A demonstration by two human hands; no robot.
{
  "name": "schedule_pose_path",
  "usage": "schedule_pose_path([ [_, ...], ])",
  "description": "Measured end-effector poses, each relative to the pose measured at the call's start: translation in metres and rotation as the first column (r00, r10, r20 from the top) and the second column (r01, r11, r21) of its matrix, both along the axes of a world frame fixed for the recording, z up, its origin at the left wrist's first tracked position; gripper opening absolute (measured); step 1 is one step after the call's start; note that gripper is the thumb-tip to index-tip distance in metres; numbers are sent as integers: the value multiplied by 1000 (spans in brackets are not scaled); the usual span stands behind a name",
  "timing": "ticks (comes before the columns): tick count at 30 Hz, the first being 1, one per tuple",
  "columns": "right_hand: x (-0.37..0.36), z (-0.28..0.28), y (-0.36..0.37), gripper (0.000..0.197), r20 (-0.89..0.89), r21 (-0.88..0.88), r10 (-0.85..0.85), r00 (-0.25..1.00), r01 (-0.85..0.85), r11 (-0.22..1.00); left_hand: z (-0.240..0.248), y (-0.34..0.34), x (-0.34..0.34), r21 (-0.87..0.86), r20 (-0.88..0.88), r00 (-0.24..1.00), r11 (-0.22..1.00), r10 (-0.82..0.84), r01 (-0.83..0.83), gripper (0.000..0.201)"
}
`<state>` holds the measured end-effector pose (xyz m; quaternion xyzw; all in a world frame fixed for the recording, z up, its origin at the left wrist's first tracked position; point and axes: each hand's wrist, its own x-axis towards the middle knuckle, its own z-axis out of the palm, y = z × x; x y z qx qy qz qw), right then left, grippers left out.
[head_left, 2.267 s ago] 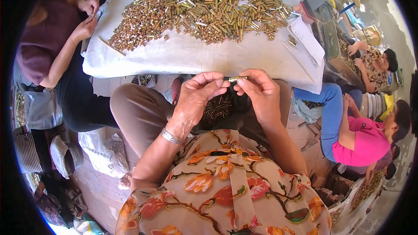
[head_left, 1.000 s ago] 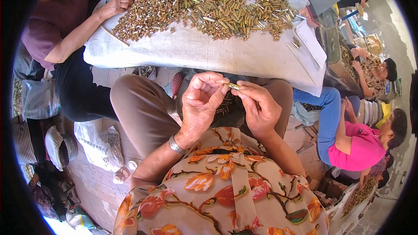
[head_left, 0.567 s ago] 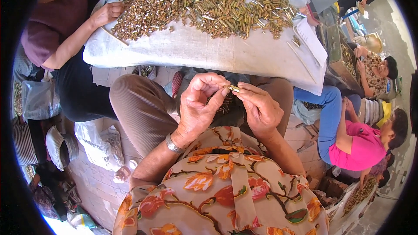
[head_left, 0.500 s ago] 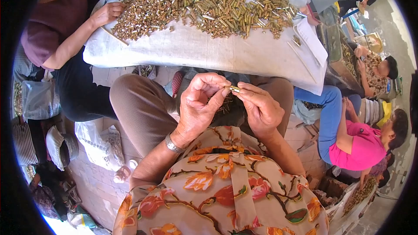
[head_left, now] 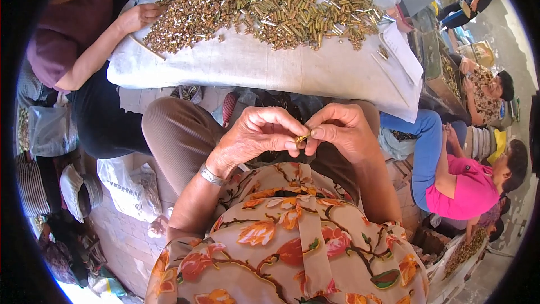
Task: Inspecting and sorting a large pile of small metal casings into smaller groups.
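Above my lap, my left hand and my right hand meet, thumbs and forefingers pinched together. Between their fingertips is a small gold-coloured metal fitting, mostly covered by the fingers. Both hands seem to grip it, one from each side. Beyond them, the table carries a large heap of gold-coloured metal tubes, with a heap of small nut-like metal pieces at its left. Below my hands, the contents of the dark space between my knees are hidden.
The pale-covered table has its near edge just beyond my knees. A paper sheet and a thin stick lie at its right. A co-worker's hand is at the heap's left; a person in pink sits at right.
Both my hands have come down and nearer to my body with the metal fitting. It now sits lower and more hidden by the fingers. The co-worker's hands at left have shifted slightly.
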<state>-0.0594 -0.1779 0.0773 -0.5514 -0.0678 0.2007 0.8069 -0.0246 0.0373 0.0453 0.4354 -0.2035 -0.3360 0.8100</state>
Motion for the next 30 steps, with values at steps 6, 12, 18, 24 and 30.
schedule_pose_path([
  [6, -4, -4, 14, 12, -33, -80, -126, 991, 123, 989, -16, -2, 0, -3, -114, 988, 995, 102, -103, 14],
  [12, 14, -30, 8, 16, -75, 15, -232, 970, 234, 972, -22, -19, 10, 1, -101, 958, 962, 270, -271, 15],
  [18, 81, -61, -28, 11, -452, 314, -249, 856, 414, 854, -41, -26, 100, 352, 797, 512, 441, 321, -825, 20],
  [24, 162, -84, -46, 17, 75, -539, -604, 793, 542, 645, -61, -42, 138, 318, 935, 350, 298, 57, -900, 21],
  [30, 172, -105, -35, 18, 602, -697, -253, 757, 653, 295, -61, -33, 118, 259, 948, 304, 324, 97, -910, 13],
])
